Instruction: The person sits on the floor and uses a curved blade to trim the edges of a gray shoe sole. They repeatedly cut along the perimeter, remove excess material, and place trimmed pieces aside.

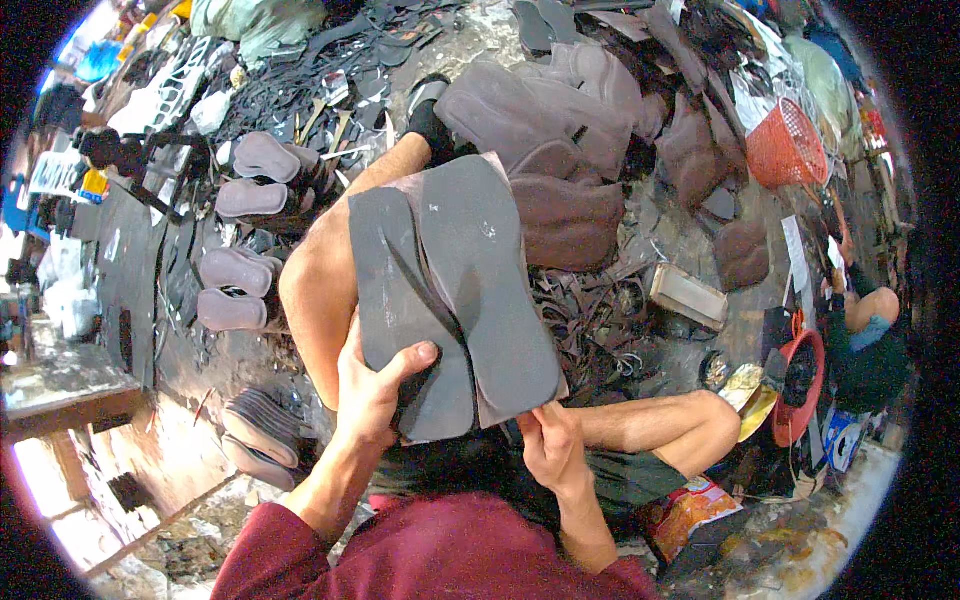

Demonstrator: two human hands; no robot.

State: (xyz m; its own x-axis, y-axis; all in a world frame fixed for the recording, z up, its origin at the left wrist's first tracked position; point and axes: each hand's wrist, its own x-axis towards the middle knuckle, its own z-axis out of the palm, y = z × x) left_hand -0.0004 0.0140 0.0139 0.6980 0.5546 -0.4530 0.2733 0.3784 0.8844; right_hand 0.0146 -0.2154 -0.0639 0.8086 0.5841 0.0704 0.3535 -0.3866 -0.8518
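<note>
left hand [375, 385]: grips the lower left side of the panels; thumb pressed on top, other fingers hidden beneath.
right hand [555, 445]: fingers closed in at the lower right corner, seemingly pinching the edge; exact grip cannot be told.
dark grey panels [487, 290]: two side by side, held over the lap between the bent legs; curved gap between them, a paler sheet [495, 168] peeking out behind.
shaping: right panel already has a sole-like curve; left one keeps a straight outer edge, so trimming there looks undone.
finished-looking: grey sole-shaped pieces [265, 157] piled at left; a striped stack [265, 418] nearer the body.
left over: brown moulded sheets [570, 225] heaped ahead, apparently still uncut.
waste: dark scraps [600, 350] right of the panels, suggesting much cutting done.
</note>
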